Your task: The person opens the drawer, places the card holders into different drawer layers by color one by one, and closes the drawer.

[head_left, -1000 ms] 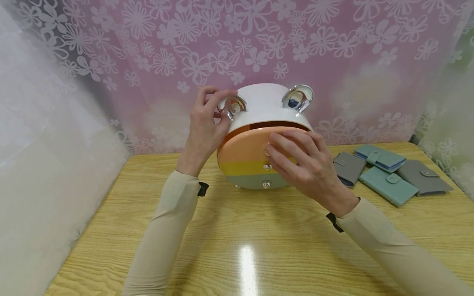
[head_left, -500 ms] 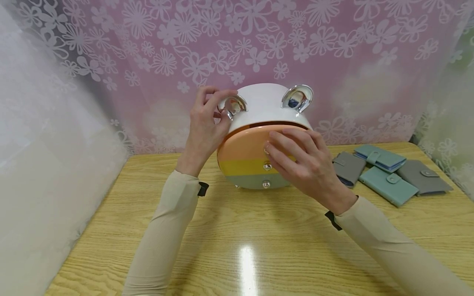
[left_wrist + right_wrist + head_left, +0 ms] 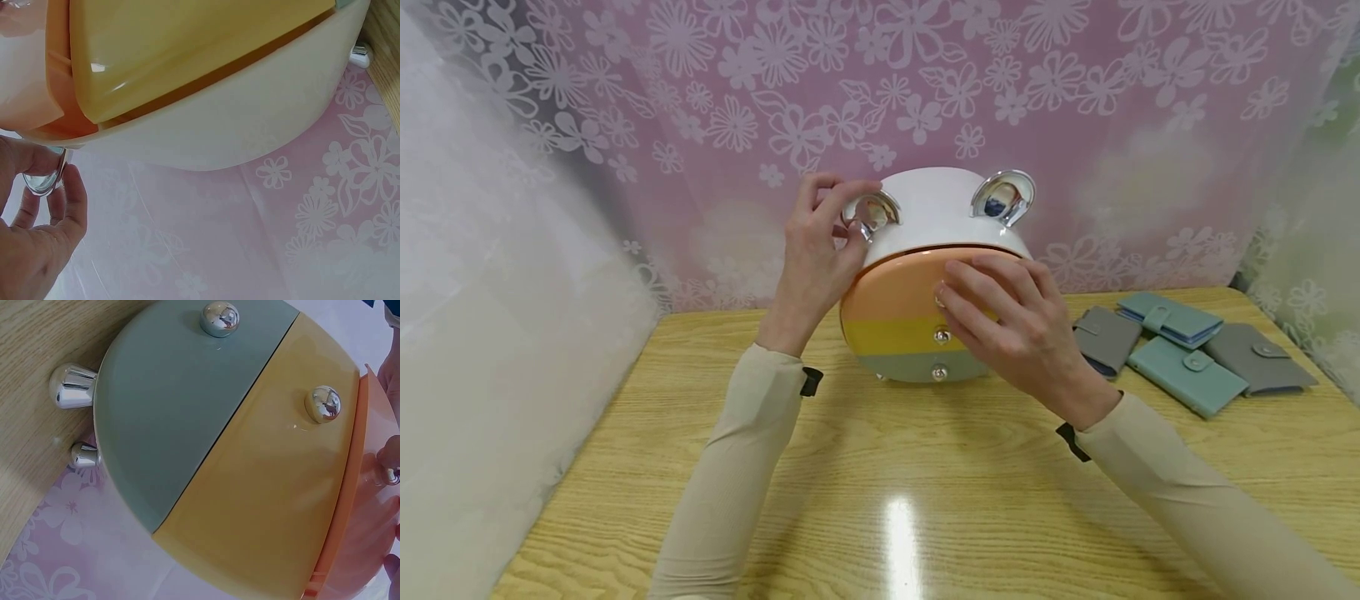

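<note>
A rounded white cabinet [image 3: 928,200] with chrome ears and feet stands on the table. Its front has three drawers: orange [image 3: 895,287], yellow [image 3: 887,337] and green [image 3: 910,365], with round chrome knobs [image 3: 325,404]. My left hand [image 3: 823,242] pinches the left chrome ear [image 3: 44,181] between thumb and fingers. On the orange drawer front, the fingers of my right hand [image 3: 1015,325] are spread and touch it around its knob [image 3: 392,476]. The orange drawer projects slightly, with a narrow dark gap along its top edge. My right palm is hidden in the head view.
To the right lie several snap-strap wallets, grey [image 3: 1107,340] and teal [image 3: 1187,375], partly overlapping. A flowered pink curtain [image 3: 887,92] hangs behind the cabinet. The wooden table [image 3: 820,500] extends in front; a pale sheet [image 3: 497,333] is at the left.
The orange drawer has moved inward with my right hand against it, and the dark gap above it has narrowed. My left hand has kept its hold on the ear.
</note>
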The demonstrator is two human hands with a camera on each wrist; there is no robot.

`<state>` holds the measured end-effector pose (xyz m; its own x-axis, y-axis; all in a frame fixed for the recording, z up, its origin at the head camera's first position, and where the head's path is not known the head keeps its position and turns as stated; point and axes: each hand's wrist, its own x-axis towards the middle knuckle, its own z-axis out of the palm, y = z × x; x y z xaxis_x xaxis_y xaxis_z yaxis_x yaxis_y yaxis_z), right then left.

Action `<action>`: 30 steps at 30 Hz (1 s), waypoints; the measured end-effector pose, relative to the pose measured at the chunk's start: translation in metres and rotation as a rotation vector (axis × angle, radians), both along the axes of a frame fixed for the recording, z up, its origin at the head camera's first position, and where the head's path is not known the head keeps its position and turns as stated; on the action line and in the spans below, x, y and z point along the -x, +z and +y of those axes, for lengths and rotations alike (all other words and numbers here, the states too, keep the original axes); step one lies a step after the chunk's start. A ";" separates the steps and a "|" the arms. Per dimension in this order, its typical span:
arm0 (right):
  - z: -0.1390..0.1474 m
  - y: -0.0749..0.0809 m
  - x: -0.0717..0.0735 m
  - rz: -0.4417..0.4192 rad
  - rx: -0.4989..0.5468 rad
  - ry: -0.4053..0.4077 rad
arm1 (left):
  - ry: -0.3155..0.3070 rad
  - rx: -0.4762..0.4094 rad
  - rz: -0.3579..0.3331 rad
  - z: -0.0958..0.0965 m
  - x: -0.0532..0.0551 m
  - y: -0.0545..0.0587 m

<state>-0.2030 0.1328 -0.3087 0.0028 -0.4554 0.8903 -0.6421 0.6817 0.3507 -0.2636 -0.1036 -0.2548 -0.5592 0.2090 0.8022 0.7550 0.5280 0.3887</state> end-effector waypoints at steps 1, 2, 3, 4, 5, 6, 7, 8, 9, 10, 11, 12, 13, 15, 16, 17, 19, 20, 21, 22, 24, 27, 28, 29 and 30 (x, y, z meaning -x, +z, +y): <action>0.000 0.000 0.000 0.000 -0.001 0.000 | 0.000 0.000 0.000 0.000 0.000 0.000; 0.000 0.000 0.001 0.001 -0.002 -0.001 | 0.001 0.001 0.001 0.000 0.000 0.000; 0.000 0.000 0.001 0.002 -0.003 -0.002 | 0.002 0.001 0.002 0.000 0.000 0.000; 0.000 0.000 0.002 0.001 -0.004 -0.003 | 0.003 0.001 0.002 0.000 0.000 0.000; -0.001 0.000 0.002 0.001 -0.004 -0.003 | 0.002 0.002 0.002 0.000 0.000 0.000; 0.000 0.000 0.003 0.000 -0.004 -0.003 | 0.001 0.002 0.001 -0.001 0.001 0.000; 0.000 0.000 0.003 -0.001 -0.008 -0.006 | 0.000 0.001 0.000 0.000 0.000 0.000; 0.000 0.000 0.003 -0.004 -0.013 -0.011 | -0.001 0.000 -0.001 0.000 0.001 0.000; 0.001 0.000 0.004 -0.008 -0.018 -0.015 | -0.001 -0.001 -0.003 0.000 0.001 0.000; 0.001 0.000 0.004 -0.014 -0.024 -0.019 | -0.003 -0.002 -0.005 0.000 0.000 0.000; 0.001 -0.001 0.004 -0.016 -0.028 -0.024 | -0.003 -0.003 -0.007 0.000 0.000 0.000; 0.002 -0.001 0.004 -0.020 -0.033 -0.030 | -0.002 -0.004 -0.009 0.000 0.000 0.000; 0.002 -0.001 0.004 -0.024 -0.039 -0.037 | -0.001 -0.005 -0.011 0.000 0.000 0.000; 0.002 -0.002 0.005 -0.036 -0.044 -0.044 | 0.001 -0.006 -0.013 0.000 0.000 0.000; 0.003 -0.002 0.005 -0.040 -0.045 -0.046 | 0.002 -0.006 -0.014 0.000 0.000 0.000; 0.003 -0.002 0.005 -0.042 -0.045 -0.048 | 0.004 -0.005 -0.014 0.000 0.000 0.000; 0.003 -0.002 0.006 -0.049 -0.047 -0.049 | 0.006 -0.005 -0.014 0.000 0.000 0.000; 0.003 -0.002 0.006 -0.051 -0.046 -0.048 | 0.005 -0.005 -0.013 0.000 0.000 0.000; 0.003 -0.002 0.006 -0.051 -0.044 -0.047 | 0.005 -0.005 -0.013 0.000 0.001 0.000; 0.003 -0.001 0.006 -0.051 -0.043 -0.046 | 0.004 -0.004 -0.010 0.000 0.001 0.000; 0.003 -0.001 0.006 -0.053 -0.039 -0.044 | 0.001 -0.003 -0.006 0.000 0.001 0.000; 0.003 -0.001 0.007 -0.059 -0.036 -0.043 | -0.002 0.000 -0.007 0.000 0.001 0.000; 0.003 -0.001 0.007 -0.063 -0.036 -0.043 | -0.001 0.002 -0.010 0.000 0.001 0.000; 0.003 -0.002 0.007 -0.066 -0.035 -0.043 | 0.000 0.001 -0.016 0.000 0.001 0.000; 0.003 -0.002 0.007 -0.068 -0.034 -0.043 | 0.001 0.000 -0.021 0.000 0.001 0.000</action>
